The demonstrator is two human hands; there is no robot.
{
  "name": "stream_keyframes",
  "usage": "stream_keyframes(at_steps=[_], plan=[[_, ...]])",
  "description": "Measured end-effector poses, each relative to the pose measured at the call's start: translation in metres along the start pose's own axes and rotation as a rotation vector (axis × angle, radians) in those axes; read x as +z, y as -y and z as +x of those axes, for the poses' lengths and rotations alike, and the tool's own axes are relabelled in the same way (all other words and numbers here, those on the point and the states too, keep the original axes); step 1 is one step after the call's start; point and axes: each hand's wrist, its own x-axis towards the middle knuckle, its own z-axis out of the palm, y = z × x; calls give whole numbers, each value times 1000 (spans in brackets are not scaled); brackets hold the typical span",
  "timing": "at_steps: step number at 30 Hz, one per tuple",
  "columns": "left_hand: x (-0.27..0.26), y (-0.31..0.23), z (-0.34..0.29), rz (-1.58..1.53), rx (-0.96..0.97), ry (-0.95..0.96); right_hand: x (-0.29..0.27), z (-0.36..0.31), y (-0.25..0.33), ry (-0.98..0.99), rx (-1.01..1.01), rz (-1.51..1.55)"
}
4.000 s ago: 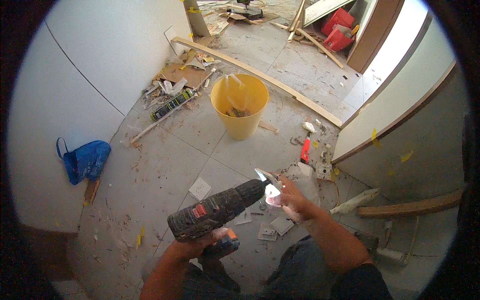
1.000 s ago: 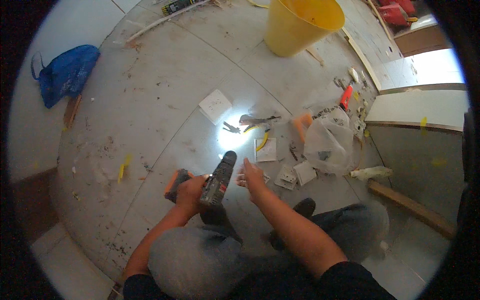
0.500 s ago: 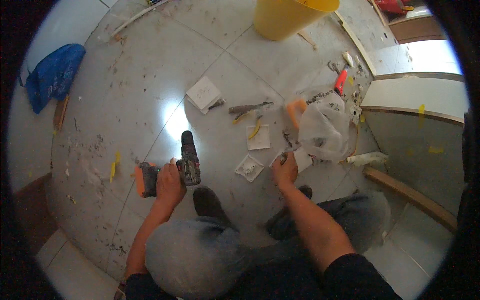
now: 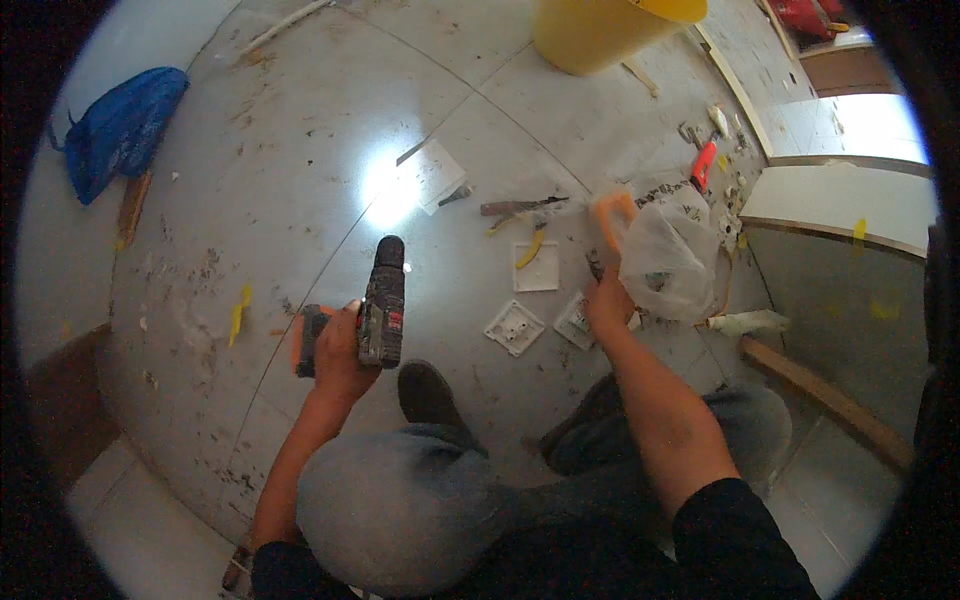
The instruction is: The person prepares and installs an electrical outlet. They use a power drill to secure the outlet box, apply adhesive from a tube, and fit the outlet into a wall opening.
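Note:
My left hand (image 4: 345,355) grips a dark cordless drill (image 4: 385,310) by its handle; an orange-and-black battery (image 4: 308,342) sits at the handle's base. The chuck points away from me, with a bright patch of light on the floor beyond it. My right hand (image 4: 608,303) reaches down beside a clear plastic bag (image 4: 668,262), next to a small dark metal item (image 4: 596,264). Its fingertips are hidden, so any hold is unclear. By that hand lie a white square box (image 4: 574,324), a second white box (image 4: 514,328) and a white square plate (image 4: 537,273).
Yellow-handled pliers (image 4: 532,248) and a brown-handled tool (image 4: 520,206) lie ahead. A white square piece (image 4: 437,175) rests near the light. Farther off are a yellow bucket (image 4: 605,35), a red-handled tool (image 4: 703,166) and a blue bag (image 4: 125,135). A wooden strip (image 4: 825,400) lies right.
My right hand has moved forward and right, to the dark metal item by the bag. The drill has swung slightly, still in my left hand. The whole view has shifted a little.

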Motion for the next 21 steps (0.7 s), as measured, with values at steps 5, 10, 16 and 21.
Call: stream_keyframes(at_steps=[5, 10, 16, 21], plan=[[-21, -35, 5, -232, -130, 34, 0, -6, -5, -68, -91, 2], [-27, -44, 8, -270, 28, 119, -1, -43, 23, -134, -273, 539], [-28, -72, 15, -445, 33, 220, -77, -75, 98, 675, -73, 1761], [-20, -72, 13, -443, 47, 251, -108, -101, 123, 754, -158, 1940]])
